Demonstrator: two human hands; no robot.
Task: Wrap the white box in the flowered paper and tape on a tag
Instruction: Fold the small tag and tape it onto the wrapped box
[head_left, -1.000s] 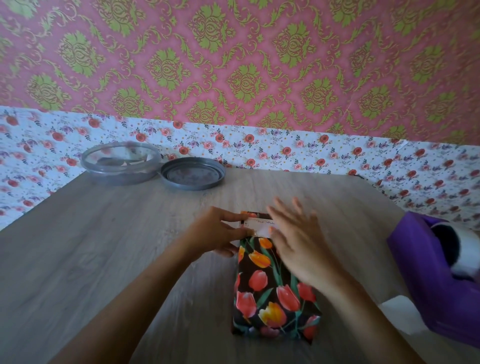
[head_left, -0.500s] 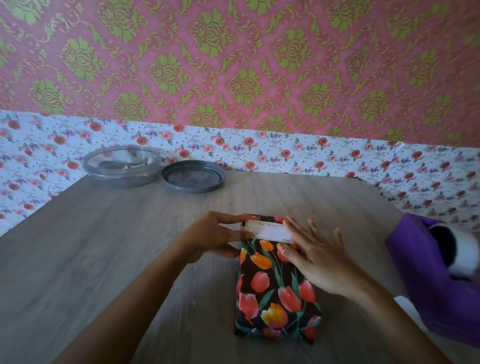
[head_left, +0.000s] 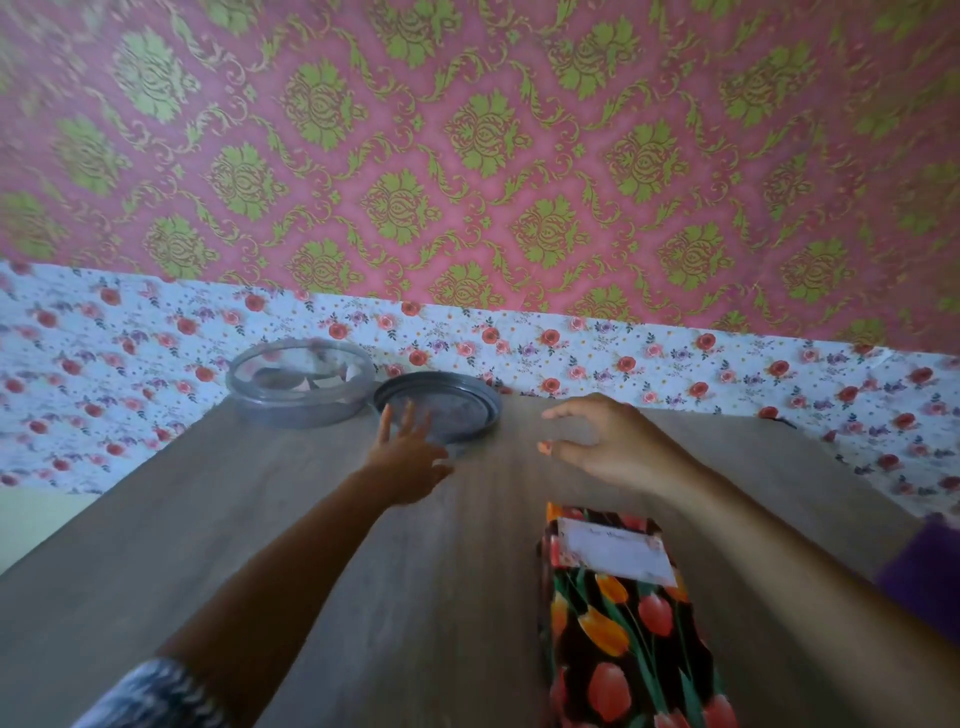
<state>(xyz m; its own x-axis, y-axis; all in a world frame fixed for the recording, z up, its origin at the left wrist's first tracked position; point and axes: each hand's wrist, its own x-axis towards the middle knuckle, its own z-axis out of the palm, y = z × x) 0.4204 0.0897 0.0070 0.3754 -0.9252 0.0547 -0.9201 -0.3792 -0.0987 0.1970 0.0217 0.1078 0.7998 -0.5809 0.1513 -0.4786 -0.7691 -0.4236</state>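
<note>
Pink damask wallpaper (head_left: 467, 156) backs the wooden desk (head_left: 234, 545) where the wrapped box (head_left: 628, 639) lies, tag (head_left: 615, 552) on its far end, while beyond it the left hand (head_left: 410, 460), by a grey lid (head_left: 457, 402), and right hand (head_left: 613, 441) hover apart, empty, fingers unclenched; wrapping looks finished, tidying the lid likely next.

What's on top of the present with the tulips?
A white tag lies at the far end of the tulip paper. Its writing is too blurry; the box inside is covered.
</note>
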